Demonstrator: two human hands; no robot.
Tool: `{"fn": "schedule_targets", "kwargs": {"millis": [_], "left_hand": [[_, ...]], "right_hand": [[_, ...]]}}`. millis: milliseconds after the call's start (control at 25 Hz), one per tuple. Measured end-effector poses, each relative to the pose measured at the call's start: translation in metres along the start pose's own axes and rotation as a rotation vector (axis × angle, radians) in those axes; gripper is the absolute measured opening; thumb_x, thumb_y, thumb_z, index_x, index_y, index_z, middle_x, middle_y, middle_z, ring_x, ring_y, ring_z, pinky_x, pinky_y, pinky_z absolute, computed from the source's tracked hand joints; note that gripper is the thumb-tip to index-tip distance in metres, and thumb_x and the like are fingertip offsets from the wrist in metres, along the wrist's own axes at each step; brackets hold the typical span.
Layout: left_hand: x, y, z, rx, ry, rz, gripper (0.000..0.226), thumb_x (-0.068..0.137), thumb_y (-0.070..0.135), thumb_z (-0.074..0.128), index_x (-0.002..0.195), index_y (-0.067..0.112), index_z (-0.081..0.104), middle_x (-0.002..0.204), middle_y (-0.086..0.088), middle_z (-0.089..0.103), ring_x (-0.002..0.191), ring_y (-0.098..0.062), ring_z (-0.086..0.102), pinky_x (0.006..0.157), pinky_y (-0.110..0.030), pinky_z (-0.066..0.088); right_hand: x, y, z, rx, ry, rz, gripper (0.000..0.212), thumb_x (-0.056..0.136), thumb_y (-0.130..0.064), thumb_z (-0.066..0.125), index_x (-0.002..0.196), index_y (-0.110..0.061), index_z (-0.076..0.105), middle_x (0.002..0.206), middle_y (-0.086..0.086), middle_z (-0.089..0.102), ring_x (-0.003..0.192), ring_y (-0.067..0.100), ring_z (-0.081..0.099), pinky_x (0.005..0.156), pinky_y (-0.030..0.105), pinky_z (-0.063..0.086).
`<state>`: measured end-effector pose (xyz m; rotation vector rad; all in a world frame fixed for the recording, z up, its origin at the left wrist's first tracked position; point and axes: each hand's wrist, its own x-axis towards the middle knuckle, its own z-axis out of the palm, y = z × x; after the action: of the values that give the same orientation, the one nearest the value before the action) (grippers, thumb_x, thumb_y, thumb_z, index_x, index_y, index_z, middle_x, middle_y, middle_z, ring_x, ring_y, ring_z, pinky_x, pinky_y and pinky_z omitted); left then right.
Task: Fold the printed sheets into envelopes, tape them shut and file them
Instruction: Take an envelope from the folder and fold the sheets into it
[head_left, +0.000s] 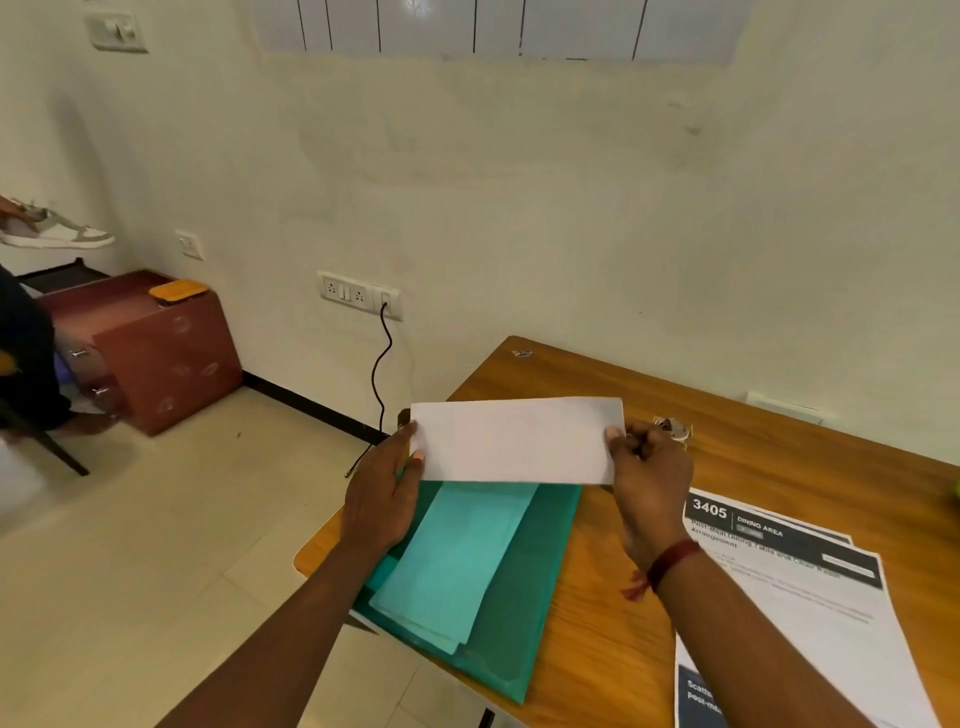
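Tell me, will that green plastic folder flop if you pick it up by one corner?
Probably it bends a little. The green plastic folder looks thin and lies flat on the wooden table, so likely light. Its smooth sheen suggests it slides easily, and the pale turquoise sheets on it might slip off.

A wooden worktop (753, 467) stood against a pale wall (519, 208). A black cable (382, 364) hung from a wall socket (387, 304) to the tiled floor (156, 545). A reddish-brown drawer cabinet (156, 348) sat farther left, with a sneaker (57, 234) above it.

"3405" (DINING AREA) on printed sheet (789, 587)
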<state>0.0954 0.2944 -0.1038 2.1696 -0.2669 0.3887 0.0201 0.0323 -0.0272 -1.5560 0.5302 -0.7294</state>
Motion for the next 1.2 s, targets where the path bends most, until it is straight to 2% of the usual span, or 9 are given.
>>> {"fn": "schedule_targets", "kwargs": {"millis": [160, 360, 480, 600, 680, 800, 960, 1040, 1200], "left_hand": [[0.006, 0.009, -0.001, 0.182, -0.066, 0.136, 0.064, 0.095, 0.057, 0.031, 0.149, 0.024, 0.036, 0.15, -0.003, 0.045, 0.133, -0.024, 0.046, 0.113, -0.048, 0.036], [0.005, 0.031, 0.007, 0.262, -0.119, 0.23, 0.076, 0.09, 0.063, 0.03, 0.152, 0.02, 0.03, 0.158, -0.01, 0.03, 0.142, -0.031, 0.033, 0.116, -0.052, 0.029], [-0.005, 0.052, 0.02, 0.388, -0.153, 0.338, 0.083, 0.087, 0.071, 0.028, 0.155, 0.024, 0.021, 0.164, -0.011, 0.007, 0.149, -0.034, 0.014, 0.118, -0.056, 0.011], [-0.02, 0.079, 0.039, 0.515, -0.213, 0.43, 0.096, 0.079, 0.086, 0.021, 0.156, 0.033, -0.004, 0.162, -0.008, -0.021, 0.15, -0.03, -0.015, 0.115, -0.06, -0.009], [-0.034, 0.098, 0.053, 0.564, -0.262, 0.528, 0.104, 0.075, 0.092, 0.024, 0.155, 0.035, -0.01, 0.16, -0.009, -0.026, 0.147, -0.03, -0.023, 0.112, -0.064, -0.015], [-0.06, 0.133, 0.078, 0.624, -0.304, 0.728, 0.1, 0.076, 0.083, 0.042, 0.156, 0.033, 0.008, 0.164, -0.011, -0.006, 0.151, -0.032, -0.006, 0.112, -0.066, -0.013], [-0.088, 0.168, 0.111, 0.54, -0.228, 0.992, 0.058, 0.079, 0.033, 0.074, 0.133, 0.02, 0.057, 0.137, -0.012, 0.056, 0.13, -0.029, 0.049, 0.115, -0.068, 0.005], [-0.096, 0.176, 0.122, 0.478, -0.182, 1.057, 0.045, 0.077, 0.018, 0.079, 0.12, 0.016, 0.066, 0.121, -0.011, 0.066, 0.117, -0.027, 0.058, 0.114, -0.069, 0.013], [-0.101, 0.185, 0.132, 0.398, -0.189, 1.076, 0.03, 0.08, 0.015, 0.076, 0.109, 0.018, 0.067, 0.106, -0.005, 0.07, 0.103, -0.021, 0.063, 0.114, -0.064, 0.02]], "right_hand": [[-0.019, 0.035, -0.017, 0.223, 0.021, 0.267, 0.013, 0.089, -0.013, 0.069, 0.097, -0.022, 0.066, 0.101, 0.004, 0.071, 0.096, 0.021, 0.068, 0.087, 0.044, 0.057], [-0.032, 0.037, -0.034, 0.299, 0.071, 0.313, 0.013, 0.089, -0.011, 0.069, 0.097, -0.02, 0.065, 0.102, 0.008, 0.071, 0.101, 0.026, 0.067, 0.091, 0.05, 0.055], [-0.034, 0.032, -0.059, 0.347, 0.083, 0.352, 0.019, 0.09, -0.014, 0.067, 0.108, -0.016, 0.065, 0.11, 0.008, 0.07, 0.105, 0.027, 0.066, 0.091, 0.051, 0.055], [-0.039, 0.029, -0.093, 0.424, 0.096, 0.379, 0.017, 0.091, -0.016, 0.064, 0.108, -0.018, 0.065, 0.106, 0.003, 0.072, 0.099, 0.022, 0.068, 0.078, 0.043, 0.06], [-0.043, 0.028, -0.112, 0.426, 0.101, 0.373, 0.013, 0.093, -0.014, 0.063, 0.105, -0.019, 0.065, 0.103, 0.002, 0.072, 0.095, 0.02, 0.068, 0.067, 0.038, 0.06], [-0.05, 0.03, -0.139, 0.451, 0.094, 0.391, 0.014, 0.093, -0.012, 0.062, 0.106, -0.015, 0.065, 0.103, 0.004, 0.073, 0.095, 0.021, 0.069, 0.066, 0.041, 0.061], [-0.057, 0.034, -0.164, 0.481, 0.044, 0.42, 0.019, 0.092, -0.013, 0.063, 0.112, -0.013, 0.064, 0.105, 0.006, 0.073, 0.097, 0.024, 0.071, 0.069, 0.046, 0.061], [-0.058, 0.035, -0.176, 0.49, 0.039, 0.414, 0.022, 0.091, -0.014, 0.064, 0.113, -0.014, 0.063, 0.106, 0.007, 0.073, 0.095, 0.024, 0.071, 0.068, 0.045, 0.061], [-0.059, 0.037, -0.203, 0.496, 0.06, 0.4, 0.032, 0.087, -0.016, 0.069, 0.117, -0.02, 0.057, 0.11, 0.01, 0.068, 0.098, 0.025, 0.069, 0.066, 0.045, 0.06]]}}
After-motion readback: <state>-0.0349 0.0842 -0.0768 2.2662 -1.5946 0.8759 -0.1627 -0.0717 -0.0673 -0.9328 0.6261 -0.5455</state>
